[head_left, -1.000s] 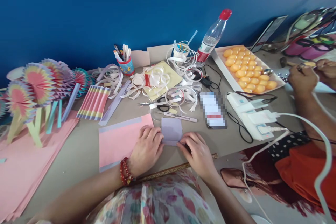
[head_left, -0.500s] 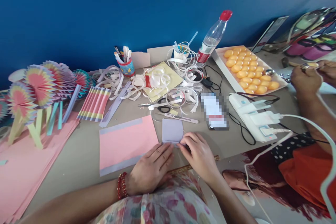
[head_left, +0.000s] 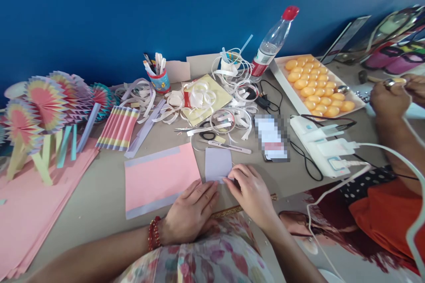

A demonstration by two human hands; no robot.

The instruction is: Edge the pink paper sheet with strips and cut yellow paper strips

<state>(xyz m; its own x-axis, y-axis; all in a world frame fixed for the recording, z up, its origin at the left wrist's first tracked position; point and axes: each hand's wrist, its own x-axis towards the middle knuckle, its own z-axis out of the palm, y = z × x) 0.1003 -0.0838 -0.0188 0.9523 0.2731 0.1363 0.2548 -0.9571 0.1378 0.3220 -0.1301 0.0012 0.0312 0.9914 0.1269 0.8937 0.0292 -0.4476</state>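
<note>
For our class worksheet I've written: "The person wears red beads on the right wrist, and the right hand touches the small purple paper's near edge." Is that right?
One error: the head view shows the red beads on the left wrist. The right hand does touch the small purple paper's near edge.

deep blue wall (head_left: 99, 17) behind grey-brown table (head_left: 96, 194); pale floor (head_left: 352, 269) lower right.

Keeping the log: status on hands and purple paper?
Left hand extended at near edge of purple paper. Right hand touching its near right corner. Nearby: craft knife beyond, pink sheet at left.
</note>
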